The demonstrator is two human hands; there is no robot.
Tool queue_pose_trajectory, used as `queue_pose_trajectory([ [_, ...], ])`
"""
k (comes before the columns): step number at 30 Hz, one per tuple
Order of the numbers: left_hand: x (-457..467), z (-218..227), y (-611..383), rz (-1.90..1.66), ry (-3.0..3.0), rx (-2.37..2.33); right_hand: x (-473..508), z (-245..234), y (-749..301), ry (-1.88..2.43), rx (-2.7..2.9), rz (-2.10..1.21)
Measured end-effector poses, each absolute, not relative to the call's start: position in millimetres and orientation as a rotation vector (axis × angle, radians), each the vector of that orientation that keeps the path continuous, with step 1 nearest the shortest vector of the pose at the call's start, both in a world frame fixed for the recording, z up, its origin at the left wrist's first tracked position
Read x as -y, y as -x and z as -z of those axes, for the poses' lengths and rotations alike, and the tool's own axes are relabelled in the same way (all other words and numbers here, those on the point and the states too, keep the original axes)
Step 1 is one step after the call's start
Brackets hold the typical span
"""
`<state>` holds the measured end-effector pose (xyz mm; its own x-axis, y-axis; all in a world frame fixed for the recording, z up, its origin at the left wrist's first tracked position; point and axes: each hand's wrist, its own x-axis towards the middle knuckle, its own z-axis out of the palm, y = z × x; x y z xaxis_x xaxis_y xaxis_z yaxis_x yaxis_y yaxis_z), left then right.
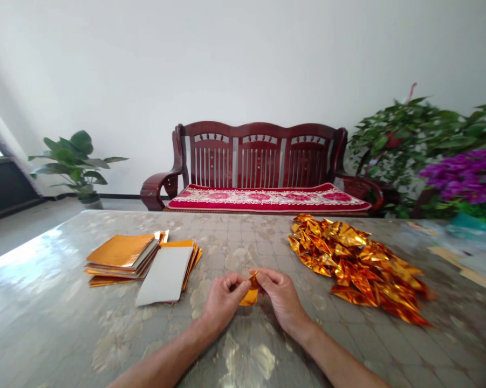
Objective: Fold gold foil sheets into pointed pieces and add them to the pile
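Observation:
A small piece of gold foil paper (251,291) is pinched between both my hands just above the table (64,323). My left hand (222,299) grips its left side with fingers curled. On the right side my right hand (281,296) pinches the upper corner. The paper is partly folded and partly hidden by my fingers. To the left lie two stacks of flat gold sheets (123,256), one topped by a sheet showing its white side (165,275). On the right sits a pile of folded gold foil shapes (360,264).
Behind the table stands a dark red wooden bench (262,161) with a red patterned cushion. A potted plant (76,164) is at the far left, green plants and purple flowers (465,175) at the right. Papers lie at the table's right edge (465,258).

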<state>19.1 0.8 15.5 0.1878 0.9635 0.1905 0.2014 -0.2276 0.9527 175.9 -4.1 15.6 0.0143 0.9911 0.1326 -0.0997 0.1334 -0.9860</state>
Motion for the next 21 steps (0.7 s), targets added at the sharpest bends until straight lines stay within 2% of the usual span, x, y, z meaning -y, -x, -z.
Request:
queue_pose_trajectory([
  [9, -3.9, -9.6, -22.7, -1.039, -1.621, -1.164, 0.7, -14.8, -175.1, 1.259, 1.305, -0.827],
  [11, -6.2, -8.3, -21.8, -1.008, -1.602, -1.169, -0.2, -14.7, -176.8, 1.266, 1.298, -0.869],
  [16, -11.5, -8.2, -19.5, -0.945, -1.581, -1.148, -2.7, -12.8, -182.6, 1.221, 1.27, -1.225],
  [21, -14.5, -17.1, -11.2, -1.034, -1.396, -0.955, -4.7, -12.3, -186.5, 1.223, 1.101, -1.211],
])
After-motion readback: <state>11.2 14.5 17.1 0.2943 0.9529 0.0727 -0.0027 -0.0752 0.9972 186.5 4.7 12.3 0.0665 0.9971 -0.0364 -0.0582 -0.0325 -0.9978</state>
